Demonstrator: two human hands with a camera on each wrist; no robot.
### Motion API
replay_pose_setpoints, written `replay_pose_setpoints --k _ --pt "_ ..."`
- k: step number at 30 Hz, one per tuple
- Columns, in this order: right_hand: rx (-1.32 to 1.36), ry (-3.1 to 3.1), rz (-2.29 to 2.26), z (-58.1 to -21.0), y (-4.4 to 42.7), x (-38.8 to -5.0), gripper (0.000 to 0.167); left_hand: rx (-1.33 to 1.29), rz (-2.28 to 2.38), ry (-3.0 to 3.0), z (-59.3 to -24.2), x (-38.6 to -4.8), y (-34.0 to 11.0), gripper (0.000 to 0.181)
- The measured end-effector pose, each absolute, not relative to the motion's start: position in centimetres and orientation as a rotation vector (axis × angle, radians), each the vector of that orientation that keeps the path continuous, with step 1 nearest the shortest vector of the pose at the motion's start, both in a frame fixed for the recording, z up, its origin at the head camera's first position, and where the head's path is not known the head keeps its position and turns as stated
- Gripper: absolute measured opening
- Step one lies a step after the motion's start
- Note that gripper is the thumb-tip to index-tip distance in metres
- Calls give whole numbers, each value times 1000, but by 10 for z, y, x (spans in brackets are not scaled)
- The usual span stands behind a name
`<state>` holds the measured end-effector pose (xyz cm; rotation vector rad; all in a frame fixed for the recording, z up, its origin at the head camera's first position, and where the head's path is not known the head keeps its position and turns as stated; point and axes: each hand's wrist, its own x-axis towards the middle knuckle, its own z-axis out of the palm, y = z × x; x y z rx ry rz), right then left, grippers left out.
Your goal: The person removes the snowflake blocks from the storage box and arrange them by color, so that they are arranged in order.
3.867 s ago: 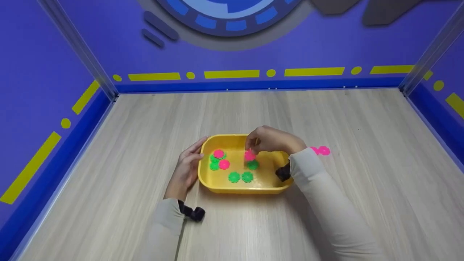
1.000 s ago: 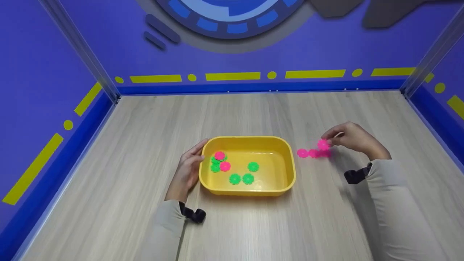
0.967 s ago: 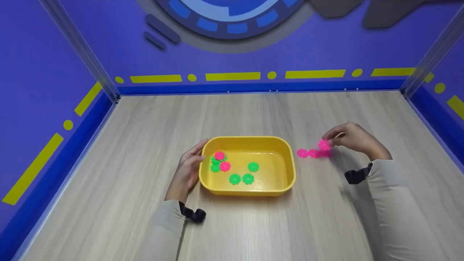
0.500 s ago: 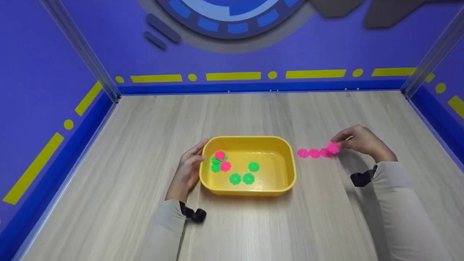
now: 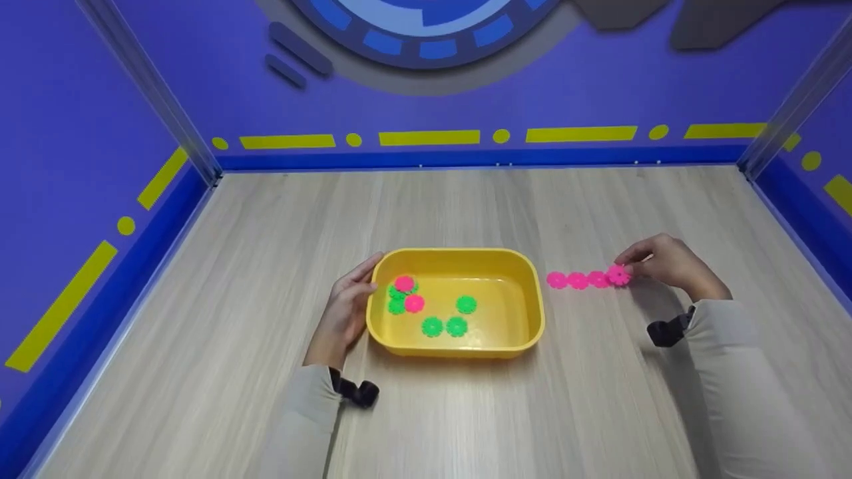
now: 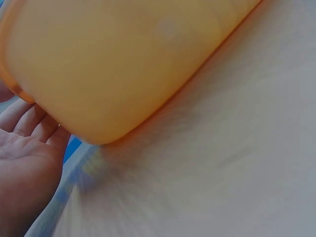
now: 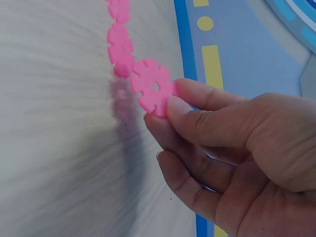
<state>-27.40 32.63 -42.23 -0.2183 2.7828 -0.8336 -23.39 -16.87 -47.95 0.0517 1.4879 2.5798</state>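
Tilted, notched pink disc [image 7: 146, 87] apparently touches the pink row [image 5: 578, 281] beside the yellow tray [image 5: 506, 307].

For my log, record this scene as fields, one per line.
left hand: holds the tub at its left end
right hand: pinches a pink disc
row: three more pink discs on the table, right of the tub
held disc: at the row's right end; contact unclear
tub, left: two pink discs with overlapping green ones, count unclear
tub, elsewhere: three green discs
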Motion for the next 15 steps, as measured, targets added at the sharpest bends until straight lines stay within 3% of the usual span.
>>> replay_pose_setpoints --k 15 --pt "-107 2739 -847 -429 331 -273 23 55 2579 1497 -480 -234 -169 61"
